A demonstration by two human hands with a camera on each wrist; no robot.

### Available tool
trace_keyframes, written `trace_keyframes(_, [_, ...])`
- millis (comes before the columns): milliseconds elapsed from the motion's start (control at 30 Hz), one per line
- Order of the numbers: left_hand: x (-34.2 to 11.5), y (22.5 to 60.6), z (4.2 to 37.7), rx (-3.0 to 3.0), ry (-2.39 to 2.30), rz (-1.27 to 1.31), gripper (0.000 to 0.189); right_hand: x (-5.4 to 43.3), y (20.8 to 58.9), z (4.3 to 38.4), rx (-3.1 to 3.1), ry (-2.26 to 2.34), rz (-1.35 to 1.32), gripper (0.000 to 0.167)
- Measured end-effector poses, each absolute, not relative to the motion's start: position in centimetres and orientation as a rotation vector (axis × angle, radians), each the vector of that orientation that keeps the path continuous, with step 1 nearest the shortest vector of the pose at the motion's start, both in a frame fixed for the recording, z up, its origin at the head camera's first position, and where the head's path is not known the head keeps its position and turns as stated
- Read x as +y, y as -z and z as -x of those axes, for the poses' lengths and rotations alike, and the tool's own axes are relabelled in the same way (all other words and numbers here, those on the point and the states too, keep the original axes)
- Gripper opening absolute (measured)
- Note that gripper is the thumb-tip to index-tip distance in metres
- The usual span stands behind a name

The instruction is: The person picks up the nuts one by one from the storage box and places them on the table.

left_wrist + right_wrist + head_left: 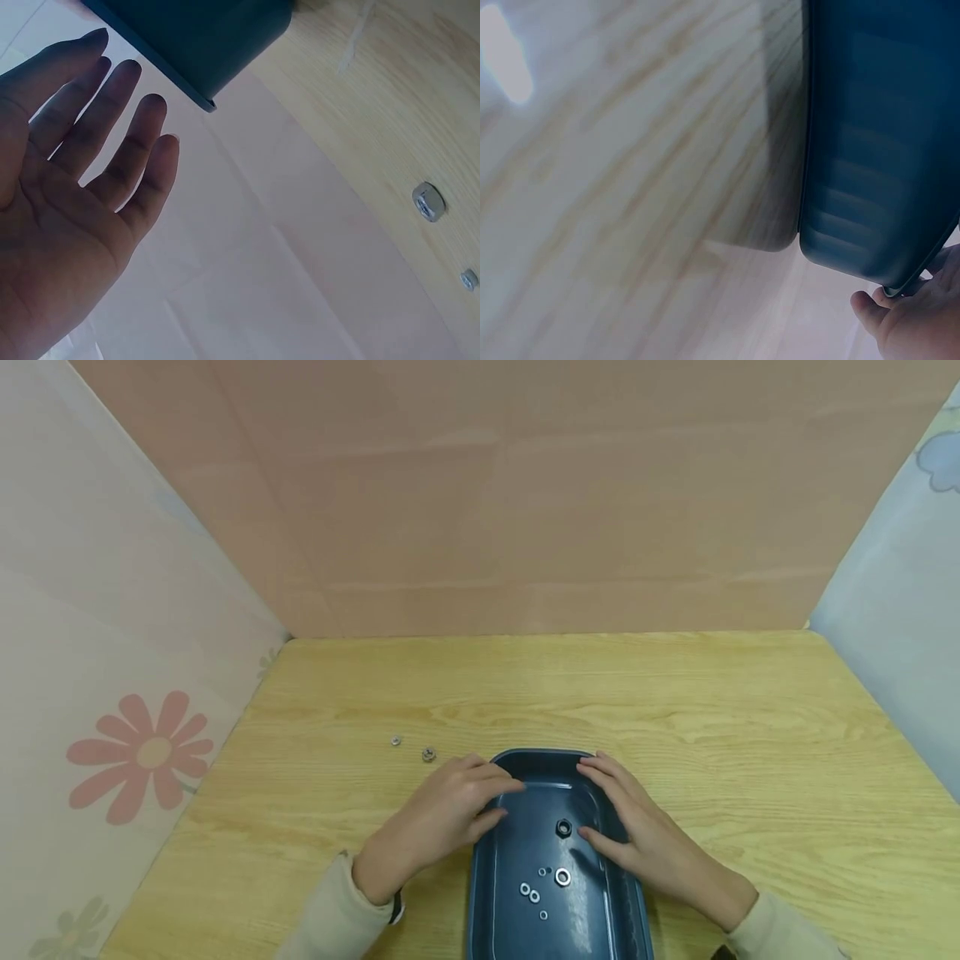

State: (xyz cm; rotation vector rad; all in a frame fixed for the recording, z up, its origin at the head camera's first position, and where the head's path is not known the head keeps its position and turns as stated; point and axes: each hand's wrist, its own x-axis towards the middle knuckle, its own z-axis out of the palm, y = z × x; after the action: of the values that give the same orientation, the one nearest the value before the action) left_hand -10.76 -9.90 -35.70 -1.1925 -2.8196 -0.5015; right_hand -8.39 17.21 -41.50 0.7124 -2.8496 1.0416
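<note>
A dark blue tray [480,935] stands at the table's front, with several metal nuts inside. Among them are a large dark nut [563,828] and a large silver nut [562,877]; smaller nuts [534,897] lie nearby. My left hand [450,810] hovers by the tray's left rim; in the left wrist view its fingers [124,161] are parted, gently bent and hold nothing. Over the far right corner rests my right hand [637,827], thumb above the inside, fingers along the rim. Only part of that hand [919,322] shows in the right wrist view.
Left of the tray, a silver nut [428,754] and a smaller nut [396,741] lie on the wooden table [712,693]. A pinkish-brown panel [525,527] rises behind the table, and patterned side panels [187,635] flank it.
</note>
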Motion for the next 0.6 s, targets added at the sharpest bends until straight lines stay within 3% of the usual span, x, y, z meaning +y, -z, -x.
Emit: trace_keyframes(600, [-8.8,36.8,10.3,-2.861,0.464,1.287,0.032,17.3,41.3,8.4,-2.862,-1.001,-0.721,0.074])
